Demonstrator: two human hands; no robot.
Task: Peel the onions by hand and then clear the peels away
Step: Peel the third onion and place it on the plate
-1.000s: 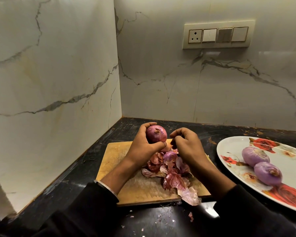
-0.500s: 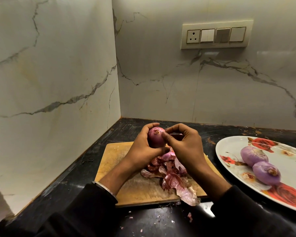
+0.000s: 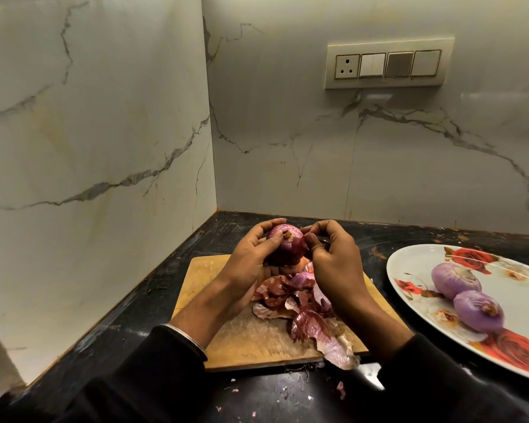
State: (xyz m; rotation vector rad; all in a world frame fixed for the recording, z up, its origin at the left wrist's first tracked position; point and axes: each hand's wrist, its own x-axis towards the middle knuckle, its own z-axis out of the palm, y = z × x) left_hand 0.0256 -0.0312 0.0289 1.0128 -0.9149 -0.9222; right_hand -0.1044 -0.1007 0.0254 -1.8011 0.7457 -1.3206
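My left hand (image 3: 251, 257) grips a dark red onion (image 3: 287, 247) above the far end of a wooden cutting board (image 3: 248, 334). My right hand (image 3: 333, 257) is against the onion's right side, its thumb and fingertips pinching at the skin near the top. A pile of loose red and pink peels (image 3: 303, 309) lies on the board beneath my hands, reaching past its front edge. Two peeled, pale purple onions (image 3: 454, 280) (image 3: 478, 311) lie on a white oval plate (image 3: 409, 264) with red roses at the right.
The board sits in a corner of a black counter (image 3: 153, 300), with marble walls to the left and behind. Small peel scraps (image 3: 339, 389) dot the counter in front of the board. A switch panel (image 3: 388, 65) is on the back wall.
My right hand has moved up from beside the peel pile to the onion's top and now pinches at its skin. My left hand has turned the onion slightly.
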